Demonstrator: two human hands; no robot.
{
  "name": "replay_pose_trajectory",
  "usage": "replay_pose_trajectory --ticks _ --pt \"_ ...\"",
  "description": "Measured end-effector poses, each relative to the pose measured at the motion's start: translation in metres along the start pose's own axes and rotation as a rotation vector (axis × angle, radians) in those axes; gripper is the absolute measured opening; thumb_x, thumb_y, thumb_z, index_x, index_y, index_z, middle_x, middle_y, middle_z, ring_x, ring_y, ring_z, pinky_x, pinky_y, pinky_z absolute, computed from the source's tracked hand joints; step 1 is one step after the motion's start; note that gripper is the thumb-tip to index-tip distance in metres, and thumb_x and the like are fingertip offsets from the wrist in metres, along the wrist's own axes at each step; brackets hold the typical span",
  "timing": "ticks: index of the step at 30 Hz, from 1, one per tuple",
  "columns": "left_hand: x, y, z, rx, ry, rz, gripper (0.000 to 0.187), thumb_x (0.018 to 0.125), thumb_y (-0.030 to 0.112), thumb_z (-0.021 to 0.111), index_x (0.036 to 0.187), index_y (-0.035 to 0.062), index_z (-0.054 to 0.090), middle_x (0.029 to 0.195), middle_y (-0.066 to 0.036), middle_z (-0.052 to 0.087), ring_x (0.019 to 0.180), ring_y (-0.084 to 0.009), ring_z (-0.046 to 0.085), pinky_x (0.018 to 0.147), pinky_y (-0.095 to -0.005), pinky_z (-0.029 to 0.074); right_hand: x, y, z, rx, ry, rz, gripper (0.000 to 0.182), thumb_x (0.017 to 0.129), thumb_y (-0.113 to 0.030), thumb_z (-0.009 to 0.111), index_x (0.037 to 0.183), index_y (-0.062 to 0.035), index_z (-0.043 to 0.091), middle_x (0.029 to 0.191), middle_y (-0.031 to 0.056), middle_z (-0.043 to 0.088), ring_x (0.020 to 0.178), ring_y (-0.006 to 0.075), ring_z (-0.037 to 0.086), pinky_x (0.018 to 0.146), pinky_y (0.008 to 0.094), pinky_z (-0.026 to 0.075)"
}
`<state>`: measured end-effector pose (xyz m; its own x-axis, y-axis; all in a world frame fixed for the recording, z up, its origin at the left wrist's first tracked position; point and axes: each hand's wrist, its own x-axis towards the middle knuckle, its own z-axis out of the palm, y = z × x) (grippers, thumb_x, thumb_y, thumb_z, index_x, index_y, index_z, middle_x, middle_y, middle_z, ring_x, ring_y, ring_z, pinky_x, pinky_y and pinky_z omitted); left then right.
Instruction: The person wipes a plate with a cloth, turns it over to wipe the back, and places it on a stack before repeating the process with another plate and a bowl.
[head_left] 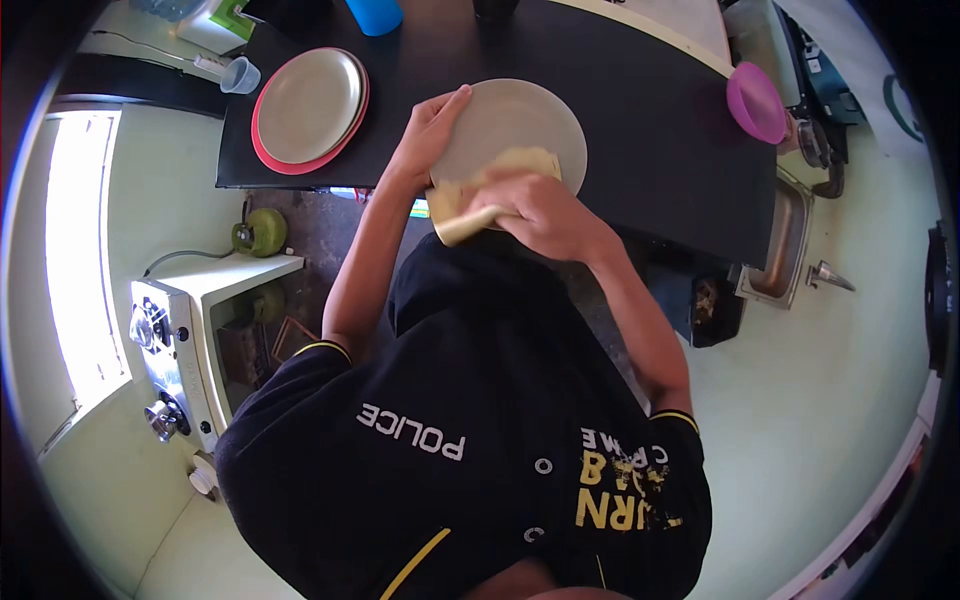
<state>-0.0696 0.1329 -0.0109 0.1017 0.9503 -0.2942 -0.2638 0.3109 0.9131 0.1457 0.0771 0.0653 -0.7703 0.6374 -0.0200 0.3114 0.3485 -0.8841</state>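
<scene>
Far left of frame: I see a white gas stove with a small green gas canister just above it, both well apart from the hands.
Upper left: a stack of round beige plates on a red one lies flat on the black countertop, I'd say parked within reach; a small clear measuring cup sits just beside it.
Left hand: fingers curled over the left rim of the round beige plate, thumb on its face, gripping to steady it.
Plate position: upper centre of frame, tilted toward me over the counter's near edge, so its face is open to the cloth.
Right hand: closed over a pale yellow cloth, pressing it flat against the plate's lower edge.
Upper right: a magenta plastic bowl at the counter's end.
Right of frame: a steel sink below it, near but untouched.
</scene>
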Motion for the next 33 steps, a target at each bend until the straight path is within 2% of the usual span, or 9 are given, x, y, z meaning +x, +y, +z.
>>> replay_pose_trajectory --ticks 3,6,8,9,12,15,21,22,33 --pt "0.018 0.005 -0.018 0.094 0.080 0.063 0.043 0.112 0.036 0.058 0.101 -0.0026 0.074 0.081 0.004 0.065 0.071 -0.0022 0.056 0.060 -0.0231 0.046 -0.015 0.001 -0.008 0.089 -0.237 0.166 0.025 0.093 -0.008 0.061 0.113 -0.0021 0.074 0.109 0.0132 0.074 0.097 0.0338 0.072 0.091 0.0445 0.052" --pt "0.033 0.009 -0.030 0.120 0.201 0.120 0.044 0.112 0.036 0.058 0.097 -0.0023 0.074 0.074 0.006 0.060 0.067 -0.0016 0.050 0.057 -0.0242 0.040 -0.050 0.025 -0.022 0.363 -0.073 0.401 0.029 0.094 -0.010 0.057 0.117 -0.0002 0.072 0.112 0.0097 0.074 0.099 0.0237 0.073 0.092 0.0393 0.054" --pt "0.038 0.004 -0.032 0.110 0.228 0.155 0.045 0.112 0.036 0.058 0.094 -0.0022 0.073 0.072 0.007 0.056 0.066 -0.0016 0.046 0.056 -0.0252 0.038 -0.097 0.085 0.001 0.681 0.550 0.517 0.037 0.096 -0.013 0.056 0.129 0.0022 0.066 0.117 0.0105 0.072 0.107 0.0174 0.070 0.097 0.0361 0.056" --pt "0.040 0.000 -0.031 0.106 0.240 0.171 0.045 0.112 0.035 0.058 0.092 -0.0021 0.073 0.071 0.007 0.055 0.065 -0.0016 0.044 0.056 -0.0258 0.036 -0.094 0.068 -0.022 0.829 0.494 0.503 0.048 0.096 -0.016 0.058 0.140 0.0022 0.057 0.126 0.0150 0.069 0.115 0.0218 0.070 0.104 0.0382 0.055" --pt "0.048 -0.017 -0.028 0.122 0.268 0.177 0.046 0.111 0.036 0.058 0.090 -0.0030 0.071 0.069 0.007 0.051 0.065 -0.0026 0.041 0.056 -0.0274 0.034 -0.096 0.057 -0.017 1.253 0.898 0.425 0.049 0.100 -0.023 0.057 0.143 0.0004 0.055 0.133 0.0161 0.068 0.121 0.0301 0.069 0.105 0.0454 0.056" --pt "0.053 -0.029 -0.025 0.210 0.294 0.198 0.047 0.111 0.035 0.058 0.088 -0.0036 0.070 0.068 0.006 0.048 0.066 -0.0029 0.039 0.056 -0.0285 0.033 -0.091 0.062 -0.007 1.421 1.012 0.235 0.048 0.102 -0.025 0.056 0.143 0.0006 0.056 0.136 0.0165 0.068 0.124 0.0321 0.068 0.109 0.0478 0.053" --pt "0.059 -0.034 -0.018 0.396 0.425 0.351 0.044 0.109 0.038 0.058 0.102 -0.0045 0.067 0.074 -0.010 0.067 0.069 -0.0193 0.063 0.069 -0.0385 0.051 -0.075 0.054 0.008 1.439 1.073 0.266 0.044 0.106 -0.027 0.057 0.140 -0.0003 0.057 0.133 0.0142 0.070 0.121 0.0297 0.070 0.106 0.0469 0.056" --pt "0.056 -0.027 -0.020 0.499 0.422 0.228 0.048 0.108 0.043 0.058 0.109 -0.0049 0.066 0.088 -0.022 0.073 0.083 -0.0353 0.073 0.081 -0.0439 0.055 -0.074 0.053 0.009 1.424 1.072 0.298 0.044 0.106 -0.027 0.057 0.140 -0.0002 0.057 0.132 0.0141 0.070 0.120 0.0293 0.070 0.105 0.0465 0.056" --pt "0.049 -0.012 -0.005 0.881 0.534 0.248 0.050 0.101 0.051 0.062 0.112 0.0028 0.073 0.111 -0.019 0.071 0.106 -0.0395 0.070 0.093 -0.0492 0.053 -0.053 0.033 0.000 1.163 0.958 0.312 0.049 0.106 -0.023 0.056 0.150 -0.0031 0.047 0.141 0.0121 0.061 0.132 0.0256 0.062 0.110 0.0444 0.052"
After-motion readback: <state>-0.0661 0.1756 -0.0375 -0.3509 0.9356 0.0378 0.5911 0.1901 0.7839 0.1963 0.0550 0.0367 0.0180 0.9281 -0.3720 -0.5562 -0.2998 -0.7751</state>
